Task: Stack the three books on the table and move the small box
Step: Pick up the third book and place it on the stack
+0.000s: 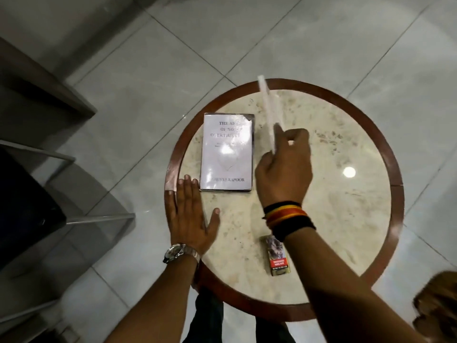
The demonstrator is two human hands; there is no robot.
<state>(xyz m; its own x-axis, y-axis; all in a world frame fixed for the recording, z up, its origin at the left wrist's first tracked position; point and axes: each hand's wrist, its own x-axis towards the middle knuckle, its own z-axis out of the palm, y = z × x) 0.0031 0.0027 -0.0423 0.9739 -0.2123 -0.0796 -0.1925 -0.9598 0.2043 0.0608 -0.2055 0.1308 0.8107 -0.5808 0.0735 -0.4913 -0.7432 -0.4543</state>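
A pale book (227,152) with dark lettering lies flat on the left part of the round marble table (346,219). My right hand (284,169) grips a thin white book (268,112) by its near end and holds it on edge, tilted, in the air just right of the flat book. My left hand (190,216) rests flat and spread on the table's left rim, its fingertips close to the flat book's near left corner. A small box (277,256) with a red label lies near the table's front, partly under my right forearm. I see only two books.
The table has a brown wooden rim (395,194). A dark chair with metal legs (37,206) stands to the left on the tiled floor. A brown blurred object (437,305) sits at the right edge.
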